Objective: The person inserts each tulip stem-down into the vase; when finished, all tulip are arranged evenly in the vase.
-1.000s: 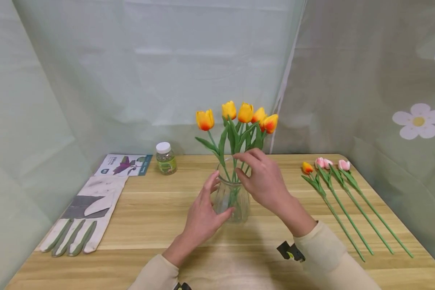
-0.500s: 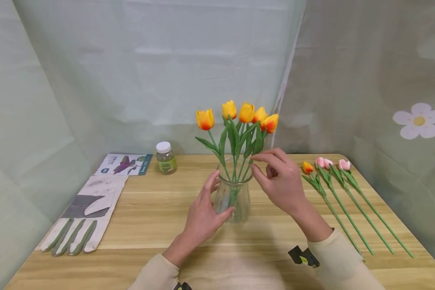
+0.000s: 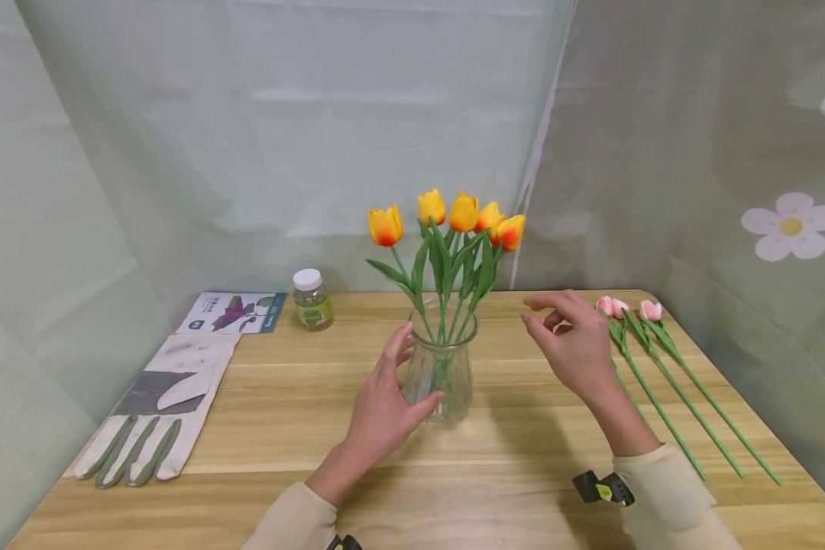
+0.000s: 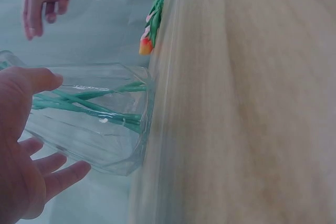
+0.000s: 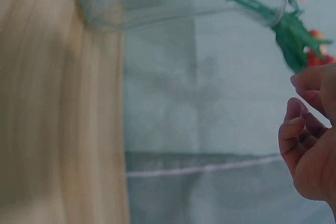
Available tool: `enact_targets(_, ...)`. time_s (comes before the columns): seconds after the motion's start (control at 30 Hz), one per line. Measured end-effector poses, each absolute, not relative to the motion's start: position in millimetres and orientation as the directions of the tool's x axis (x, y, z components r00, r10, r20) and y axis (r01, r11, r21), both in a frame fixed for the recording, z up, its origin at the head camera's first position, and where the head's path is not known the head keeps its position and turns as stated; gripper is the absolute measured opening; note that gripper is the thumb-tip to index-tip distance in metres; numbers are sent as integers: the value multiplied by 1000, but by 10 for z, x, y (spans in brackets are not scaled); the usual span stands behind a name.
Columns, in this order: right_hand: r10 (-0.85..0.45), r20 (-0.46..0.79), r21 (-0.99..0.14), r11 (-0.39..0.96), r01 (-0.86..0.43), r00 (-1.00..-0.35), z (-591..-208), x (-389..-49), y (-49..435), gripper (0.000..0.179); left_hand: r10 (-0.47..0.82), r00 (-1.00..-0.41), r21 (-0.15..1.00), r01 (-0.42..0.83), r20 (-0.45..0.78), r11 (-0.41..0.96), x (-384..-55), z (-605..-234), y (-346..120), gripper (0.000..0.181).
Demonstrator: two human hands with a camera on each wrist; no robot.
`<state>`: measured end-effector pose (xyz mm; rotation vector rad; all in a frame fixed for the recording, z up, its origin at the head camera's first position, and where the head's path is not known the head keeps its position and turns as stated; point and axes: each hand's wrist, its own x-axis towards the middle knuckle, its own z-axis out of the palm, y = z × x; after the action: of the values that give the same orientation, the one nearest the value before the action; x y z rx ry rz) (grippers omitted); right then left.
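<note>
A clear glass vase (image 3: 459,386) stands upright on the table, holding several yellow-orange tulips (image 3: 464,212) with green leaves and stems. My left hand (image 3: 383,405) is cupped loosely at its left side, thumb in front and the fingers spread along the glass; whether they press on it I cannot tell. In the left wrist view the crossed stems (image 4: 86,107) show inside the glass. To the right of the vase, my right hand (image 3: 577,340) hangs in the air with loosely bent fingers and nothing between them.
Pink tulips (image 3: 649,310) lie on the right of the wooden table (image 3: 282,451); an orange tulip (image 4: 146,46) lies with them, its head hidden by my right hand in the head view. At left are gloves (image 3: 161,405), a printed card (image 3: 232,313) and a white-capped jar (image 3: 315,305).
My right hand has let go of a stem in the vase and moved away to the right, towards the lying tulips. The left hand has stayed beside the vase.
</note>
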<state>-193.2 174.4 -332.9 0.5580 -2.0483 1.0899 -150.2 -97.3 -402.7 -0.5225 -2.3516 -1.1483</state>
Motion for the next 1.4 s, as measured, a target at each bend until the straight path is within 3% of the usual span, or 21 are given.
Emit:
enact_targets(0.23,76,543,-737,521,-432,-836,-3425,-1976,2019,19,126,-820,631,519,558,577,-1504,-4029,-973,113)
enact_targets(0.5,73,376,-788,549,-277,-924,-3511,-2015,2520,32,135,-812,622,530,567,576,-1501,-4023,-963,113)
enact_targets(0.87,62,227,-676,729,-112,-972,-3638,-2057,2955,33,129,-828,644,513,546,568,-1491,-4018,-970,115)
enact_targets(1.4,-11,-19,-552,834,1,-1000,-3764,-2068,3249,26,126,-829,633,505,544,587,-1510,-4029,-969,114)
